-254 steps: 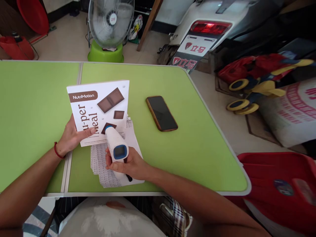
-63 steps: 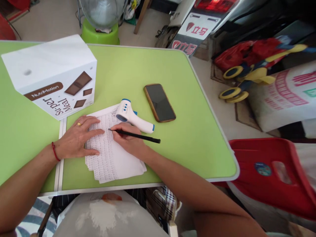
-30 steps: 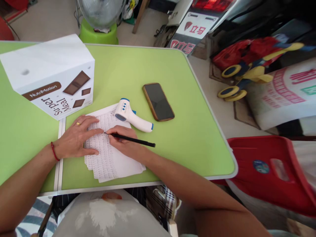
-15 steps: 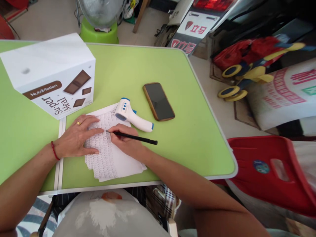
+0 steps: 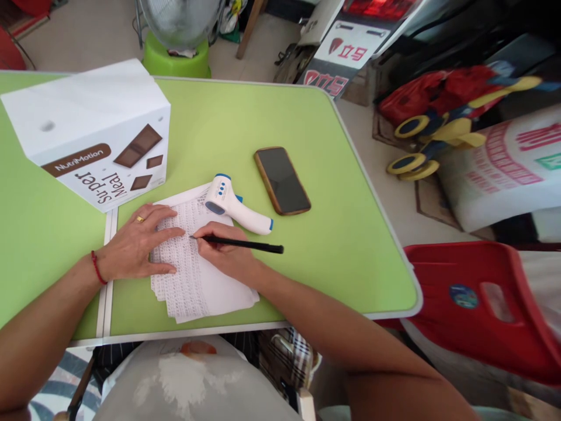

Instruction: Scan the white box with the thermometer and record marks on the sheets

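My right hand (image 5: 225, 252) is closed round a black pen (image 5: 249, 242), its tip at the sheets of paper (image 5: 219, 292). Rows of small handwriting cover the left part of the top sheet; the rest of it is blank. My left hand (image 5: 138, 242), with a ring and a red bracelet at the wrist, lies with fingers spread on the left side of the papers. A white and blue infrared thermometer (image 5: 239, 211) rests across the top end of the sheets, just beyond my right hand.
A phone in a brown case (image 5: 283, 180) lies on the green table (image 5: 350, 251), right of the thermometer. At the far left stands a white NutriMotion box (image 5: 100, 128). A red chair (image 5: 477, 298) is beyond the table's right end, and a fan (image 5: 182, 20) sits behind the far edge.
The pen and my right hand have shifted very slightly to the right, and the pen's rear end has dipped a little. My left hand stays in place.
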`<action>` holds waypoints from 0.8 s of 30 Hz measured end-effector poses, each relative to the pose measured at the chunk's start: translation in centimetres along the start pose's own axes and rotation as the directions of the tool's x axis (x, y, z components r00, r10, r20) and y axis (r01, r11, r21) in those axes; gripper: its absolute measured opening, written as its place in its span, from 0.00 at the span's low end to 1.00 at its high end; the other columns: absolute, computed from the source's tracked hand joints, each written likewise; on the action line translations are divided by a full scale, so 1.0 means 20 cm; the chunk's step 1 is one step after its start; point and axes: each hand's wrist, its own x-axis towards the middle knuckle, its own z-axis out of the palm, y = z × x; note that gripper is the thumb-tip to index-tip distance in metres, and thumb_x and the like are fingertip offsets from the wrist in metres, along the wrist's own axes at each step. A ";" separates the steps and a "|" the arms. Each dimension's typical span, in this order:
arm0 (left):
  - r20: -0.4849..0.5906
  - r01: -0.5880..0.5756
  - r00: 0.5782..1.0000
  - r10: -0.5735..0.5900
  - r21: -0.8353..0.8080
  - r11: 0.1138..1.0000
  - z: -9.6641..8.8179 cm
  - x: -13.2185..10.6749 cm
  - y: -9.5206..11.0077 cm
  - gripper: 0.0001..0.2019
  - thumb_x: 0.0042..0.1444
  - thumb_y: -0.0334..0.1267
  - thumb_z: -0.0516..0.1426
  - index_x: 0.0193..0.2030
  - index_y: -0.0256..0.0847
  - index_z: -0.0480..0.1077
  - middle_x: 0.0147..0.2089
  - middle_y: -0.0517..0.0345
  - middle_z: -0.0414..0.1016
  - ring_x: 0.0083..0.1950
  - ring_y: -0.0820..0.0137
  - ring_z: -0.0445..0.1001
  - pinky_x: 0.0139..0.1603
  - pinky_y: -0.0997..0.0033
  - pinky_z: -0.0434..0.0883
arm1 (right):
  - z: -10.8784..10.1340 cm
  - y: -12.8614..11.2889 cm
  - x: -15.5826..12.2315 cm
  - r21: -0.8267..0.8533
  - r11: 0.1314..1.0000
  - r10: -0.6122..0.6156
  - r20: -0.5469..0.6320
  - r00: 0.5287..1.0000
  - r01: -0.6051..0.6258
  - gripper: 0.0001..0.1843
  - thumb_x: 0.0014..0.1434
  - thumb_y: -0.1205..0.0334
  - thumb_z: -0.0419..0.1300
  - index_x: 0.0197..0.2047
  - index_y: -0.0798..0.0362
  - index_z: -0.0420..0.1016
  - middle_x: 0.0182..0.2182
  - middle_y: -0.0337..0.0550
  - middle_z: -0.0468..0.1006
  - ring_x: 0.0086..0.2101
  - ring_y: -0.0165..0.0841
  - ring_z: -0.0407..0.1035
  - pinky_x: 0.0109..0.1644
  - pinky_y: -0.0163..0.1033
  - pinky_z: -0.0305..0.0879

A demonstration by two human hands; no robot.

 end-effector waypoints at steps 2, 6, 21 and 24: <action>0.002 0.003 1.000 -0.003 -0.006 1.000 0.00 0.00 0.00 0.29 0.58 0.60 0.58 0.58 0.40 0.67 0.62 0.38 0.61 0.65 0.46 0.58 0.65 0.39 0.57 | 0.00 0.00 0.00 -0.004 1.000 0.001 -0.007 1.000 -0.001 0.06 0.53 0.69 0.57 0.30 0.50 0.74 0.23 0.36 0.76 0.24 0.27 0.67 0.29 0.34 0.65; -0.006 -0.004 1.000 0.004 -0.008 1.000 0.00 0.00 0.00 0.29 0.58 0.59 0.58 0.58 0.40 0.67 0.62 0.37 0.61 0.65 0.46 0.58 0.65 0.39 0.57 | 0.00 0.00 0.00 -0.005 1.000 -0.010 -0.030 1.000 0.009 0.07 0.54 0.69 0.56 0.31 0.50 0.74 0.24 0.37 0.77 0.24 0.27 0.67 0.28 0.34 0.64; -0.001 -0.013 1.000 0.013 0.004 1.000 0.00 0.00 0.00 0.29 0.59 0.60 0.57 0.58 0.40 0.67 0.62 0.37 0.61 0.65 0.46 0.58 0.64 0.39 0.58 | 0.00 0.00 0.01 0.021 1.000 -0.017 -0.045 0.999 0.018 0.07 0.52 0.71 0.56 0.29 0.51 0.73 0.22 0.35 0.75 0.22 0.26 0.65 0.27 0.33 0.62; -0.002 -0.017 1.000 0.017 0.005 1.000 0.00 0.00 0.00 0.29 0.59 0.59 0.57 0.58 0.40 0.66 0.62 0.38 0.61 0.65 0.46 0.58 0.65 0.40 0.58 | 0.00 0.00 0.01 0.008 0.999 -0.031 -0.039 0.999 0.032 0.07 0.52 0.71 0.56 0.29 0.51 0.73 0.23 0.35 0.74 0.23 0.26 0.65 0.28 0.33 0.63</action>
